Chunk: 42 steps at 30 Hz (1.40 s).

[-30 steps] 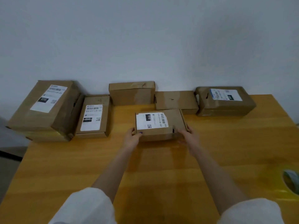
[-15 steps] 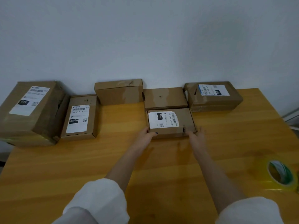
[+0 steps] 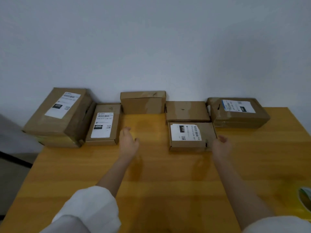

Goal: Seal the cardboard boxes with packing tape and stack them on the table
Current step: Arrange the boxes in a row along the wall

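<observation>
Labelled box (image 3: pixel 191 136) against plain box (image 3: pixel 186 111) | left hand (image 3: pixel 128 142), right hand (image 3: pixel 221 145) (beside it): fingers loosely spread, empty

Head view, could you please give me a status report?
Left hand open over table. Right hand open beside nearest labelled box. Tape roll at right edge. Path clear.

The front box (image 3: pixel 208 133) carries a white label (image 3: pixel 178 133) reading 010 in a black block and 010-010-L30-551, turned sideways. The small left box (image 3: pixel 116 110) shows the same 010 and code, upright. Print on the big left box (image 3: pixel 42 121) and right box (image 3: pixel 239 117) is too blurred to read.
</observation>
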Each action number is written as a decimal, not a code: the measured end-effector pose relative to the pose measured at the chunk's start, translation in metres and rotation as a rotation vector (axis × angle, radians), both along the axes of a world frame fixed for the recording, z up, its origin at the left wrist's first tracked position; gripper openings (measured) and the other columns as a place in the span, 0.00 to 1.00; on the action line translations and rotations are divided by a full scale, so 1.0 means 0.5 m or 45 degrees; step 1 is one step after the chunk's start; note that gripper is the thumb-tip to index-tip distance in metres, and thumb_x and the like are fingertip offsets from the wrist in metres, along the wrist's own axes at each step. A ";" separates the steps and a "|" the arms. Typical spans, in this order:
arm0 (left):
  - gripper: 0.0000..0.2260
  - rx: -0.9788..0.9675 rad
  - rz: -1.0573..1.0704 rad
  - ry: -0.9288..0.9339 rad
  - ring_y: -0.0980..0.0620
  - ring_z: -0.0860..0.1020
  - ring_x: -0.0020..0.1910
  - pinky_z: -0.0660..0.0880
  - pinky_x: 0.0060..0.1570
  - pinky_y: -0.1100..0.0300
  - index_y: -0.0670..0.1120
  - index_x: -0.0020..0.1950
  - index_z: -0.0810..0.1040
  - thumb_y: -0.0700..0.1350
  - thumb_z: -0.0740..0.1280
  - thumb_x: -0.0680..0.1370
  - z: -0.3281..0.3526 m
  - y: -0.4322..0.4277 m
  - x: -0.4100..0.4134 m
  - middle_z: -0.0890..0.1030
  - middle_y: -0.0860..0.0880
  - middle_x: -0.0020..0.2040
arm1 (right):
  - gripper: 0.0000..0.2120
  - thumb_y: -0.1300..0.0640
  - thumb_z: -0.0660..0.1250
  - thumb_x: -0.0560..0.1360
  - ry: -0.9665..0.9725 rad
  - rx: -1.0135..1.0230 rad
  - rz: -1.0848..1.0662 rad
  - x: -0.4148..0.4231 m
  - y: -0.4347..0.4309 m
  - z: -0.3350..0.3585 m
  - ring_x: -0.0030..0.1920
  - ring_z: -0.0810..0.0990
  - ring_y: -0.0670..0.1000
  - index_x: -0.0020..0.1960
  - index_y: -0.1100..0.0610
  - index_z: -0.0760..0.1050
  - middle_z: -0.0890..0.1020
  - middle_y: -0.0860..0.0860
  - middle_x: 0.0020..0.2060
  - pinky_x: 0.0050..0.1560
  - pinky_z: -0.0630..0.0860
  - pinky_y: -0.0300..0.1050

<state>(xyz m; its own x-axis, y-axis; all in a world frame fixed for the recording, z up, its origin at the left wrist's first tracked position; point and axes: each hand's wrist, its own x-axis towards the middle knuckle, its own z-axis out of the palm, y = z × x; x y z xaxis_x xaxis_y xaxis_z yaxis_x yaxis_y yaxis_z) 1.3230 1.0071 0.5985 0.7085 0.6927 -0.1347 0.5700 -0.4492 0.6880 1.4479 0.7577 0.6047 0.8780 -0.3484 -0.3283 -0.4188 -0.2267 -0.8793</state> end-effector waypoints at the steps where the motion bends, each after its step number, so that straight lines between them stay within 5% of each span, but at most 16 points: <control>1: 0.25 0.099 0.014 0.056 0.41 0.65 0.69 0.64 0.66 0.53 0.35 0.71 0.61 0.39 0.66 0.77 0.001 0.031 -0.006 0.65 0.38 0.70 | 0.15 0.69 0.61 0.77 -0.041 -0.013 0.042 0.002 0.008 0.005 0.56 0.76 0.55 0.63 0.63 0.72 0.76 0.56 0.55 0.44 0.71 0.37; 5: 0.30 0.390 -0.118 0.478 0.41 0.52 0.76 0.55 0.72 0.48 0.36 0.75 0.54 0.45 0.62 0.78 -0.015 0.142 -0.047 0.54 0.38 0.76 | 0.07 0.65 0.62 0.78 -0.121 -0.019 0.292 -0.015 0.058 0.020 0.52 0.79 0.50 0.53 0.56 0.75 0.79 0.52 0.55 0.46 0.78 0.43; 8: 0.31 0.360 -0.210 0.682 0.41 0.49 0.76 0.55 0.73 0.46 0.38 0.76 0.50 0.48 0.59 0.79 -0.037 0.151 -0.083 0.50 0.40 0.77 | 0.10 0.65 0.62 0.78 -0.169 0.046 0.460 -0.045 0.106 0.024 0.47 0.81 0.47 0.44 0.53 0.77 0.80 0.51 0.50 0.53 0.79 0.49; 13: 0.32 0.583 -0.291 0.807 0.38 0.48 0.76 0.56 0.73 0.49 0.36 0.76 0.44 0.52 0.54 0.81 -0.048 0.026 -0.108 0.46 0.36 0.77 | 0.15 0.69 0.58 0.78 -0.110 0.195 0.612 -0.093 0.180 0.033 0.40 0.79 0.48 0.41 0.55 0.77 0.81 0.53 0.42 0.43 0.78 0.44; 16: 0.27 0.645 -0.406 0.712 0.39 0.60 0.72 0.66 0.66 0.51 0.38 0.75 0.54 0.51 0.55 0.81 -0.039 -0.077 -0.126 0.58 0.36 0.74 | 0.14 0.70 0.58 0.78 -0.009 0.211 0.729 -0.124 0.207 0.017 0.38 0.78 0.48 0.42 0.57 0.77 0.80 0.53 0.40 0.40 0.79 0.43; 19: 0.19 0.595 -0.357 0.380 0.45 0.78 0.50 0.77 0.44 0.53 0.40 0.58 0.74 0.46 0.71 0.70 -0.019 -0.109 -0.134 0.79 0.42 0.51 | 0.11 0.67 0.60 0.78 0.083 0.113 0.817 -0.154 0.224 -0.016 0.44 0.79 0.50 0.44 0.54 0.76 0.80 0.53 0.43 0.47 0.79 0.48; 20: 0.20 0.560 -0.272 0.267 0.45 0.78 0.48 0.77 0.43 0.52 0.39 0.57 0.75 0.44 0.73 0.68 -0.017 -0.100 -0.134 0.79 0.42 0.51 | 0.09 0.65 0.61 0.78 0.112 0.047 0.847 -0.161 0.229 -0.027 0.47 0.79 0.51 0.46 0.54 0.75 0.80 0.52 0.45 0.51 0.79 0.49; 22: 0.26 0.351 -0.083 0.250 0.41 0.70 0.62 0.72 0.59 0.50 0.35 0.68 0.65 0.43 0.68 0.73 -0.017 -0.065 -0.133 0.70 0.38 0.65 | 0.07 0.62 0.64 0.78 0.199 -0.047 0.945 -0.174 0.238 -0.043 0.52 0.77 0.50 0.55 0.55 0.74 0.79 0.53 0.53 0.55 0.77 0.47; 24: 0.32 0.039 0.142 0.262 0.39 0.63 0.69 0.65 0.66 0.49 0.33 0.72 0.54 0.43 0.66 0.76 -0.023 -0.030 -0.131 0.60 0.36 0.71 | 0.17 0.58 0.66 0.78 0.302 -0.066 1.127 -0.190 0.245 -0.057 0.57 0.75 0.51 0.66 0.57 0.70 0.76 0.53 0.59 0.59 0.74 0.46; 27: 0.26 -0.479 0.362 0.165 0.39 0.72 0.62 0.71 0.55 0.52 0.34 0.68 0.61 0.42 0.67 0.75 -0.047 0.006 -0.134 0.70 0.38 0.66 | 0.24 0.54 0.67 0.77 0.382 0.001 1.353 -0.214 0.253 -0.065 0.61 0.76 0.53 0.71 0.58 0.68 0.76 0.53 0.64 0.63 0.74 0.49; 30: 0.20 -0.558 0.396 0.093 0.43 0.75 0.57 0.71 0.48 0.56 0.39 0.65 0.66 0.39 0.67 0.75 -0.060 0.003 -0.155 0.75 0.41 0.61 | 0.20 0.55 0.68 0.77 0.327 0.095 1.304 -0.230 0.254 -0.067 0.58 0.76 0.50 0.67 0.57 0.70 0.78 0.50 0.60 0.59 0.74 0.44; 34: 0.25 -0.622 0.393 -0.098 0.51 0.73 0.56 0.71 0.52 0.58 0.41 0.71 0.64 0.39 0.67 0.76 -0.045 -0.040 -0.178 0.75 0.47 0.61 | 0.20 0.58 0.70 0.75 0.416 0.517 0.983 -0.231 0.239 -0.062 0.58 0.76 0.53 0.64 0.53 0.67 0.76 0.53 0.59 0.51 0.80 0.46; 37: 0.26 -0.647 0.394 -0.201 0.50 0.73 0.61 0.72 0.54 0.57 0.40 0.71 0.63 0.40 0.68 0.76 -0.040 -0.067 -0.185 0.74 0.49 0.60 | 0.22 0.66 0.70 0.73 0.429 0.735 0.911 -0.216 0.208 -0.059 0.60 0.77 0.56 0.62 0.54 0.68 0.75 0.56 0.63 0.53 0.80 0.51; 42: 0.21 -0.761 0.444 -0.342 0.57 0.78 0.47 0.74 0.37 0.66 0.42 0.64 0.65 0.43 0.70 0.75 -0.014 -0.066 -0.164 0.77 0.54 0.50 | 0.30 0.75 0.67 0.70 0.539 0.983 0.993 -0.201 0.148 -0.041 0.62 0.76 0.56 0.66 0.51 0.69 0.73 0.53 0.64 0.53 0.80 0.47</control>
